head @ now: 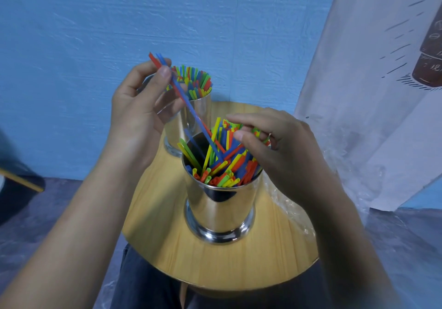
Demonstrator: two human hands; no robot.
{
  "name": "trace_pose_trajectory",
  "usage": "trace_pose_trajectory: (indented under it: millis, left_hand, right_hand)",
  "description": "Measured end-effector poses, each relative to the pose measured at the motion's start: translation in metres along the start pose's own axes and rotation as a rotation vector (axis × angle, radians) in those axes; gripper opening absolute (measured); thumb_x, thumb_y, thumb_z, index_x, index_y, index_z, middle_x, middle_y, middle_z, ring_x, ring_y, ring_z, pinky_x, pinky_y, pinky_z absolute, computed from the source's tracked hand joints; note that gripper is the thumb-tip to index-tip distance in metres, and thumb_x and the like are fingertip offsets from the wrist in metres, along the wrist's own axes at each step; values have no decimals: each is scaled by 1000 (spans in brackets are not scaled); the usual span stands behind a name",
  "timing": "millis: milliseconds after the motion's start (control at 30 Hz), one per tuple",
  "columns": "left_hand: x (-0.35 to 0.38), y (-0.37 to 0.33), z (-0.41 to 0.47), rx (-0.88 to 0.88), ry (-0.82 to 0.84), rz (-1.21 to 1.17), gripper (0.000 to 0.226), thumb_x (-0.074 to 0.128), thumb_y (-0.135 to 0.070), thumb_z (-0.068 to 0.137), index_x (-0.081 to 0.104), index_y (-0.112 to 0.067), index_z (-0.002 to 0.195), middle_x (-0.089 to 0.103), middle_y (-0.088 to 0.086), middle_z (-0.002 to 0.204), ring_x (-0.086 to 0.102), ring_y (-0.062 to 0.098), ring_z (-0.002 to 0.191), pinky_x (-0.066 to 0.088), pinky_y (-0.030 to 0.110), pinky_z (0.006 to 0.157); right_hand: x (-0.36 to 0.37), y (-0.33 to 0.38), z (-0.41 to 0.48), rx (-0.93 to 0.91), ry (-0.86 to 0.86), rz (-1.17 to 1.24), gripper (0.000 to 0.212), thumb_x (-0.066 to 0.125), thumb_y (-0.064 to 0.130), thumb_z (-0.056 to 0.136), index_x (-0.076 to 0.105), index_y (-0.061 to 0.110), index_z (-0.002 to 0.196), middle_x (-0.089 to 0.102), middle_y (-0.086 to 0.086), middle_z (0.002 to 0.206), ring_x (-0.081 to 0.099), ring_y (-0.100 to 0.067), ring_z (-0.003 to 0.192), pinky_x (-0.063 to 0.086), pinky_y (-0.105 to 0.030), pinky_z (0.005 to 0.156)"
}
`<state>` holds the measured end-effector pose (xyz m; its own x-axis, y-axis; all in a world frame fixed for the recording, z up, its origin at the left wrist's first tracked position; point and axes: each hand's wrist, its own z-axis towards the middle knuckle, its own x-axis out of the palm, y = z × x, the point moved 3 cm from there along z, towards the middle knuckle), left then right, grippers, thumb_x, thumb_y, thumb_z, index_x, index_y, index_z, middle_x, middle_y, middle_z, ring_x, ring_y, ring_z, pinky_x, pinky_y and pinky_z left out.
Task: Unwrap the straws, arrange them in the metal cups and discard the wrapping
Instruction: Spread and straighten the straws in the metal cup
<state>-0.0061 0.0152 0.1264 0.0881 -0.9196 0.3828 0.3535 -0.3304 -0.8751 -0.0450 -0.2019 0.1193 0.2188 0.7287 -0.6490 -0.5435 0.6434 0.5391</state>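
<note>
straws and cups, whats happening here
A person's left hand pinches a red straw and a blue straw, their lower ends dipping into the near metal cup. The right hand grips the tops of some loose straws standing in that cup. The far metal cup is already packed with straws. Clear wrapping lies on the round table's right edge.

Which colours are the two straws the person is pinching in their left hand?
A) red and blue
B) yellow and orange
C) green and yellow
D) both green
A: the left hand pinches a red straw and a blue straw together, their lower ends reaching down into the near metal cup.
</note>
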Motion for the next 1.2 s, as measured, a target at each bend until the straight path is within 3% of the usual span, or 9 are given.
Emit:
trace_pose_trajectory:
  millis: [167,333,567,700,800,933,1033,1200]
  left_hand:
    - [3,-1,-2,6,27,26,9,63,-19,98,69,-25,99,70,-8,88,69,15,82,55,23,74]
    - [5,-3,-3,36,49,33,9,61,-17,99,68,-24,99,69,-7,88,70,14,79,55,24,72]
    - [-11,-6,13,6,-81,-267,8,60,-15,102,65,-19,97,69,-6,86,72,12,84,57,24,78]
    - [-17,9,13,-78,-169,-393,9,63,-14,100,65,-19,93,70,-4,89,74,11,86,57,23,81]
    - [-18,14,12,-118,-185,-451,10,63,-14,100,64,-18,90,70,-3,90,73,10,87,57,22,79]
    - [-16,16,9,-147,-176,-468,12,63,-14,100,64,-17,88,71,-5,87,73,7,86,58,21,79]
    - [-13,17,5,-171,-167,-468,13,61,-14,101,63,-16,88,73,-5,83,74,6,86,58,20,80]
    - [-9,23,1,-223,-153,-464,16,59,-14,101,62,-14,85,75,-3,82,74,6,85,58,20,78]
  right_hand:
    - [0,5,0,-30,33,-56,35,50,31,102,68,38,130,68,12,101,57,-7,97,48,-27,82]
    - [2,5,0,-29,58,-74,29,51,31,101,74,38,117,68,12,100,56,-9,94,46,-25,81]
    - [0,2,-1,10,124,-87,31,47,37,98,76,34,110,66,13,104,56,-7,97,41,-16,78]
    - [0,0,0,53,83,8,26,57,45,96,74,31,108,66,14,93,57,-4,89,43,-21,72]
    - [0,-3,1,115,27,128,14,71,39,94,65,32,105,64,17,83,56,-1,78,42,-19,64]
    - [-2,-7,1,147,-43,198,21,72,34,93,59,32,109,69,17,85,57,0,77,39,-13,64]
    - [-3,-9,1,143,-54,244,20,67,37,93,70,33,112,72,20,89,63,-5,84,44,-20,69]
    - [-6,-6,0,116,-106,440,14,66,17,99,74,27,106,77,5,93,73,-15,91,61,-35,71]
